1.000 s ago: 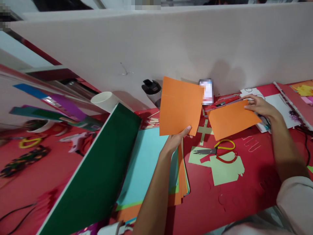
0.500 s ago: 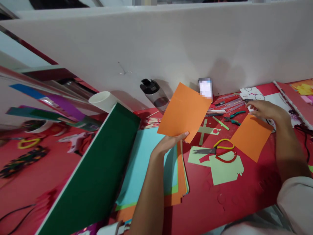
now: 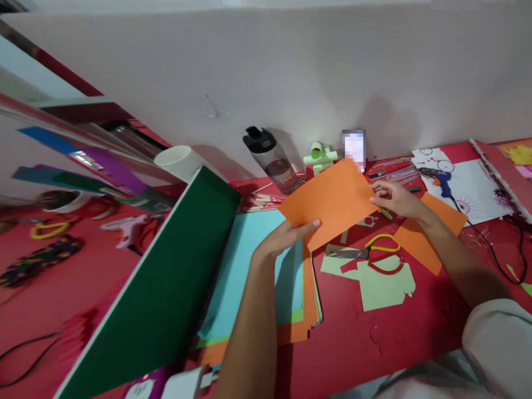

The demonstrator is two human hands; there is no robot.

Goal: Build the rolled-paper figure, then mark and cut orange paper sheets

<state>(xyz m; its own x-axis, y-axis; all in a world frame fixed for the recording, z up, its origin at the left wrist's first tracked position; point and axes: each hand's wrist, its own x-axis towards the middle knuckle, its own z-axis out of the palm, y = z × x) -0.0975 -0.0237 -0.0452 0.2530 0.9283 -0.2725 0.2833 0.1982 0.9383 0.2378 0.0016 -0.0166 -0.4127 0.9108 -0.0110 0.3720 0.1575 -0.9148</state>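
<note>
An orange sheet of paper [image 3: 332,199] is held up between both hands, above the red table. My left hand [image 3: 285,238] grips its lower left edge, thumb on top. At the right corner of the same sheet, my right hand [image 3: 393,198] pinches with the fingers. A second orange sheet [image 3: 432,235] lies on the table, partly under my right forearm. Below the held sheet rest scissors [image 3: 366,254] with one yellow and one red handle, on top of pale green paper scraps [image 3: 384,282].
Stacked coloured paper [image 3: 266,260] lies beside a leaning dark green board [image 3: 166,288]. Behind stand a water bottle [image 3: 272,160], a pale green paper-tube piece [image 3: 320,157] and a phone [image 3: 354,147]. A blue glue gun [image 3: 443,180] with a cord lies at right.
My right hand has left the orange sheet on the table and moved left, taking hold of the raised sheet's right corner. That sheet has tilted lower, uncovering the green tube piece.
</note>
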